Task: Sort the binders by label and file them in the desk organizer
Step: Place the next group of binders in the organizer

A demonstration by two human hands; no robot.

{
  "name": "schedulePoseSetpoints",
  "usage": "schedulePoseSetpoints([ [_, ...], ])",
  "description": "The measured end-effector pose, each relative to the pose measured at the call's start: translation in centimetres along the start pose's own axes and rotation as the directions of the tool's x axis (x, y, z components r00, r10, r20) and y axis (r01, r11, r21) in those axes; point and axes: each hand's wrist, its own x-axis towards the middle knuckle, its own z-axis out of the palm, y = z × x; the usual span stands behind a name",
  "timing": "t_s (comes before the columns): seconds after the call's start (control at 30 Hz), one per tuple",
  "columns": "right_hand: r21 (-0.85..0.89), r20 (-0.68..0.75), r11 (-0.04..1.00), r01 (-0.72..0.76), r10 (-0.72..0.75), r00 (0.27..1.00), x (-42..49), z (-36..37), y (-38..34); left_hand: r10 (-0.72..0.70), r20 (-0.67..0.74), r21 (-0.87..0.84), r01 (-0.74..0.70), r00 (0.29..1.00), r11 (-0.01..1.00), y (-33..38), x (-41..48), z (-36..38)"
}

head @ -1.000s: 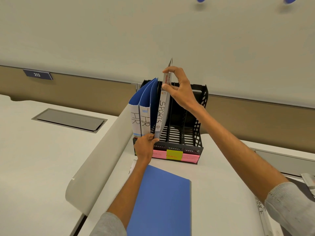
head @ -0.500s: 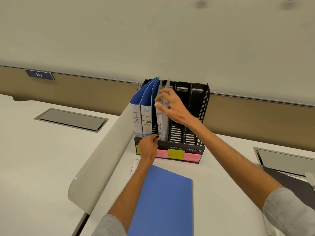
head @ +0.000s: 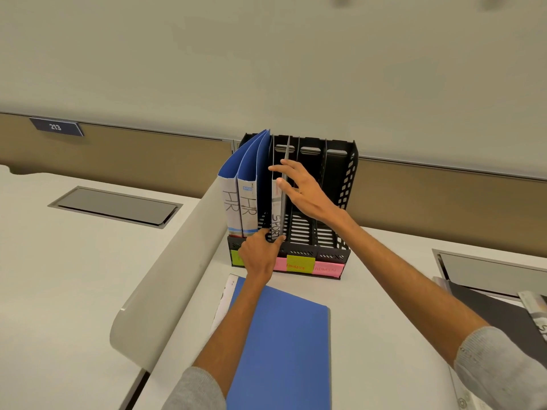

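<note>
A black desk organizer (head: 340, 149) with several upright slots stands at the back of the white desk. Two blue binders marked HR (head: 241, 202) lean in its leftmost slot. A grey binder marked SPORTS (head: 276, 211) stands upright in the second slot. My right hand (head: 305, 190) rests against that binder's upper edge with its fingers spread. My left hand (head: 257, 255) pinches the binder's lower end at the organizer's front lip. A blue binder (head: 281, 350) lies flat on the desk under my left forearm.
Pink and yellow sticky labels (head: 300, 264) run along the organizer's front. A curved grey divider panel (head: 165, 276) rises to the left of it. A dark binder (head: 488, 315) and a grey one lie at the right edge. Metal cable hatches (head: 115, 205) are set into both desks.
The SPORTS binder went from raised and tilted above the organizer down into the second slot. My right hand's grip on its top has loosened to spread fingers; my left hand stayed at its base.
</note>
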Motion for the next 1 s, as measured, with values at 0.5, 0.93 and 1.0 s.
schedulePoseSetpoints([
  [0.5, 0.143, 0.002, 0.989, -0.029, 0.029, 1.000, -0.8, 0.5, 0.2, -0.098, -0.129, -0.270, 0.060, 0.987, 0.961, -1.0, -1.3, -0.3],
  [0.93, 0.131, 0.031, 0.988, -0.079, 0.076, 0.997, -6.2, 0.8, -2.5, 0.023, -0.108, -0.304, -0.055, 0.994, 0.951, -1.1, -4.6, -3.6],
  [1.0, 0.114, 0.009, 0.988, -0.103, 0.103, 0.995, -7.6, 0.2, -2.5, 0.045, -0.107, -0.300, -0.076, 0.993, 0.951, -0.7, -5.5, -4.1],
])
